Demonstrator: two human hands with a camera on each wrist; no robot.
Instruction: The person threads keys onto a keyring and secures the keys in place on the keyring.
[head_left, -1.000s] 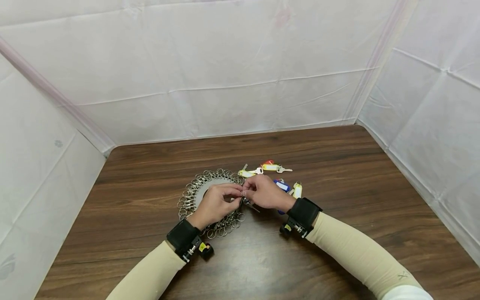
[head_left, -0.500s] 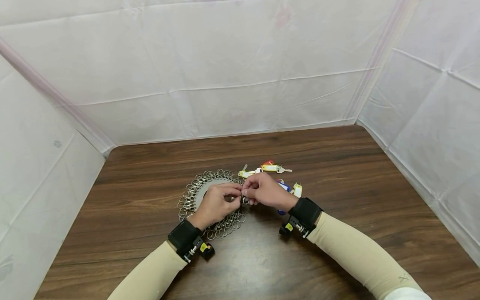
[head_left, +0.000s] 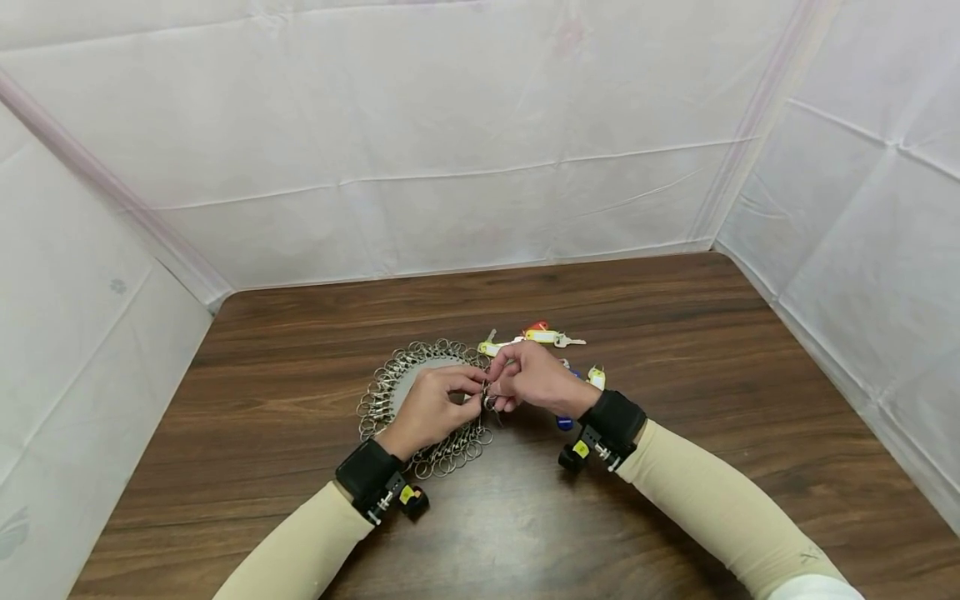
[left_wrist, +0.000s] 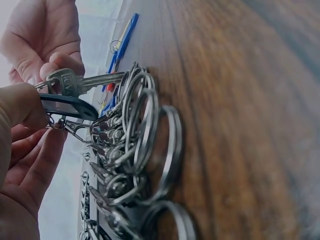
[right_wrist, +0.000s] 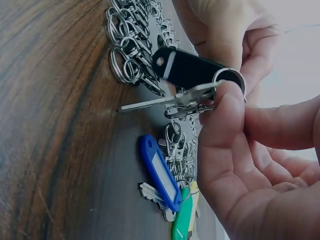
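Both hands meet over the wooden table (head_left: pixel 675 350), above the near right edge of a round holder ringed with many metal key rings (head_left: pixel 384 392). My left hand (head_left: pixel 474 392) pinches a black key tag (right_wrist: pixel 187 67) between thumb and fingers. My right hand (head_left: pixel 497 390) pinches the split ring (right_wrist: pixel 231 80) at the tag's end, where a silver key (right_wrist: pixel 160 102) hangs. The left wrist view shows that key (left_wrist: pixel 85 80) lying level above the black tag (left_wrist: pixel 67 106), beside the key rings (left_wrist: pixel 140 145).
Loose keys with yellow and red tags (head_left: pixel 534 335) lie just beyond the hands. A blue-tagged key (right_wrist: pixel 160 172) and a green tag (right_wrist: pixel 182 222) lie under my right hand. White sheeting (head_left: pixel 450 125) walls the table at the back and on both sides.
My right hand has turned and shifted slightly left and up, now covering more of the blue and yellow tags. The silver key's blade no longer sticks out below the hands. The left hand stayed put.
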